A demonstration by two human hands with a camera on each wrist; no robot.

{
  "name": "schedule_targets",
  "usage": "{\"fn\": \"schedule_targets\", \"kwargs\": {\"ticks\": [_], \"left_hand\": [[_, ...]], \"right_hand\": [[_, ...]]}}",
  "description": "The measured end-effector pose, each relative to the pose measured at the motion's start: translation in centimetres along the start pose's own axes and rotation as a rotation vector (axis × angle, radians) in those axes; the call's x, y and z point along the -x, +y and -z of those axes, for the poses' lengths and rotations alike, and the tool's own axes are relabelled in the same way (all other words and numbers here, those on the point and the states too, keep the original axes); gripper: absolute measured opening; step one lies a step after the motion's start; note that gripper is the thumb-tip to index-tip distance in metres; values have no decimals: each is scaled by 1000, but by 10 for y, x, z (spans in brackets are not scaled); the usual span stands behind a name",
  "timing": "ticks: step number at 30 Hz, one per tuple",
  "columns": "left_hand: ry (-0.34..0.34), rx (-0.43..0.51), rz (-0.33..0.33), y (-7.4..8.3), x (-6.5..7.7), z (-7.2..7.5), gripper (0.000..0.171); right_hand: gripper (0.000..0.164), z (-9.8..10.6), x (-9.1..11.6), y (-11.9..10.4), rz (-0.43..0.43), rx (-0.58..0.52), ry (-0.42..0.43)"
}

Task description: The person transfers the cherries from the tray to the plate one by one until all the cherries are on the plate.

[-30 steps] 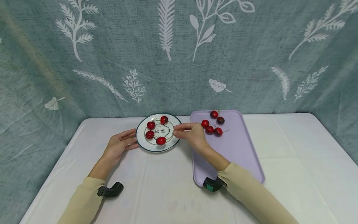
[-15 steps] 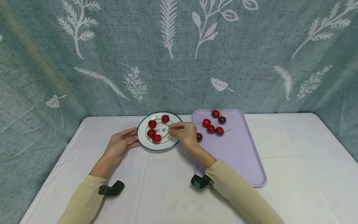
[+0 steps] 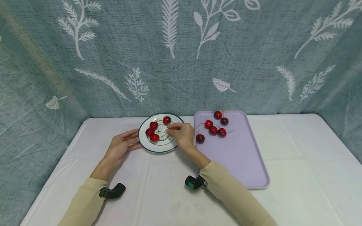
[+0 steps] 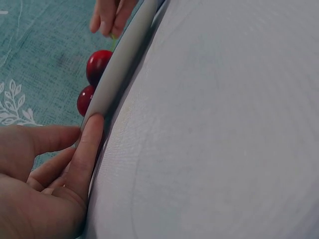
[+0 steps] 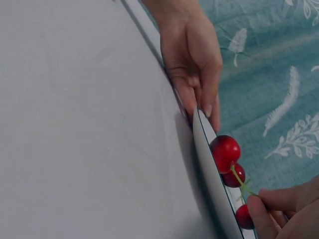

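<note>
A white plate (image 3: 158, 149) with a dark rim bears several red cherries. My right hand (image 3: 182, 135) reaches over its right side, thumb and fingertips pinching the green stem of the front cherry (image 3: 154, 137). In the right wrist view that stem runs from the cherry (image 5: 225, 152) up to the fingertips. Another cherry (image 3: 149, 132) lies right beside it, with one more (image 3: 153, 125) behind and one (image 3: 167, 120) at the plate's back. Fairly straight fingers of my left hand (image 3: 120, 146) touch the plate's left rim, also seen along the plate edge (image 4: 122, 64) in the left wrist view.
To the right of the plate lies a lilac tray (image 3: 237, 160) with several cherries near its back; one dark cherry (image 3: 200, 138) sits by its left edge. A white cloth (image 3: 152, 194) covers the table. A green leaf-patterned curtain (image 3: 181, 84) hangs behind it.
My right hand has moved left over the plate, bringing the pinched cherry left beside another one. The dark cherry on the tray has come into view. The left hand stays at the rim.
</note>
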State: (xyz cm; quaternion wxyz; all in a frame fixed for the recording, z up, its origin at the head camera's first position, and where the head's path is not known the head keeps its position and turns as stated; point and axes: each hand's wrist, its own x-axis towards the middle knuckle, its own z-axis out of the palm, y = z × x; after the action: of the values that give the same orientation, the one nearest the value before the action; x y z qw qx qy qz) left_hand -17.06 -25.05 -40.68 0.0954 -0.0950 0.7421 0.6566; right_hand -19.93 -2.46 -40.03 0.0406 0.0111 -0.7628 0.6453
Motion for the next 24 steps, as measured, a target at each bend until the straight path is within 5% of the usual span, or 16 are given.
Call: {"fn": "schedule_targets", "kwargs": {"ticks": [24], "left_hand": [[1, 0, -18, -3, 0, -1, 54]], "right_hand": [[3, -11, 3, 3, 67, 332, -48]]}}
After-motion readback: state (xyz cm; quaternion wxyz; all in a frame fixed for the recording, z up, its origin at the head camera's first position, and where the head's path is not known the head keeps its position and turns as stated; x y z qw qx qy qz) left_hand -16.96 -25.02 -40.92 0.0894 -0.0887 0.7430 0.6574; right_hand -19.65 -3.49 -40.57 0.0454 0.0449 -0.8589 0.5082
